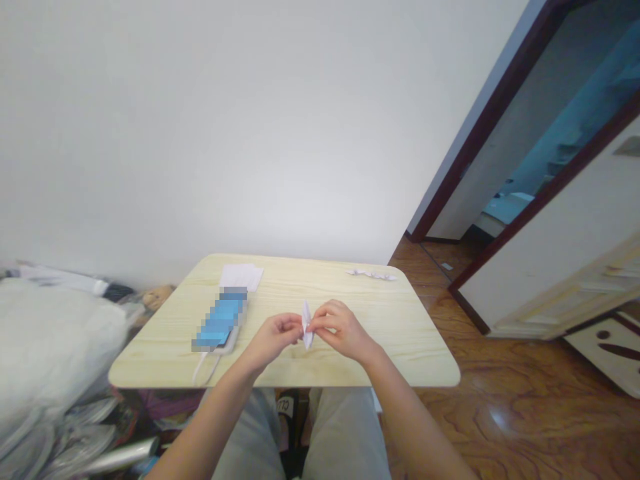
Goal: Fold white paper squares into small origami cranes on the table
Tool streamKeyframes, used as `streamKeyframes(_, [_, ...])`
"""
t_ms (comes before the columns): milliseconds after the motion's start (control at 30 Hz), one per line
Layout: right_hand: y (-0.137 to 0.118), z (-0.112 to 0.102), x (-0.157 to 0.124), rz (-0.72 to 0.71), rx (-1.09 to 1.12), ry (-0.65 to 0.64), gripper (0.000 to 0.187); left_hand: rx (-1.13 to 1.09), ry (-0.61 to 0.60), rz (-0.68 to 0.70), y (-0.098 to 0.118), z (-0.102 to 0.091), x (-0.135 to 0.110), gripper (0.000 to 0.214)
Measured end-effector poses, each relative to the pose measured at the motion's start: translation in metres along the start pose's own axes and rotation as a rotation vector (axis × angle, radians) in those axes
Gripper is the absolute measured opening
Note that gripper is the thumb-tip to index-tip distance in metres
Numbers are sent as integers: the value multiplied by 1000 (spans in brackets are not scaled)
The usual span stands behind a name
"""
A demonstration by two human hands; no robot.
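Note:
A small white piece of folded paper (307,317), pointed at its upper and lower ends, is held upright over the front middle of the table. My right hand (340,328) pinches it from the right between thumb and fingertips. From the other side, the curled fingers of my left hand (278,333) grip its left edge. Fine folds in the paper are too small to make out. Both forearms come in from the bottom of the view.
The pale wooden table (290,277) bears a stack of white paper (241,275) at the back left. A phone with a blurred screen (223,320) and a white cable (200,367) lie in front. Small folded white paper pieces (371,274) form a row at the back right.

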State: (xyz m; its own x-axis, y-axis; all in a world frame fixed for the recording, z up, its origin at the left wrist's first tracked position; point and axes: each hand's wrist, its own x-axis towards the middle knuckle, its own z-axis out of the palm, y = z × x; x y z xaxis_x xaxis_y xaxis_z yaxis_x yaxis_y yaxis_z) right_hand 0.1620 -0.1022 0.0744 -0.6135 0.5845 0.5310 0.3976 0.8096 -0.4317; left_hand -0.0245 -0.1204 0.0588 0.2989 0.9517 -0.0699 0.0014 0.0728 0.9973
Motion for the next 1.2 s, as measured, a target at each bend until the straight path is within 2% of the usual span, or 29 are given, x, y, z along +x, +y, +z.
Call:
streamKeyframes(333, [1, -10, 4, -59, -20, -134, 17, -29, -100, -18, 5, -4, -5, 25])
streamKeyframes(567, [-7, -13, 4, -55, -161, -125, 18, 6, -68, -3, 5, -2, -7, 25])
streamKeyframes(700, [-9, -15, 2, -74, -142, -125, 19, 50, -23, 4, 4, -2, -6, 25])
streamKeyframes(767, [-10, -14, 0, -25, -55, -89, 19, 49, -2, 2, 3, -2, -4, 25])
streamKeyframes(900, [-11, -9, -2, 278, 152, 68, 15, 57, 3, 49, 0, -4, -3, 26])
streamKeyframes(967, [-11, -4, -3, 374, 222, 56, 19, 118, 15, 113, -2, -5, -3, 24])
streamKeyframes(1067, [-11, 3, -2, 392, 290, 10, 16, 246, 46, 202, -3, -6, -3, 21])
streamKeyframes(1200, [-9, 7, 0, 331, 284, 6, 9, 334, 55, 264, 1, -6, -6, 20])
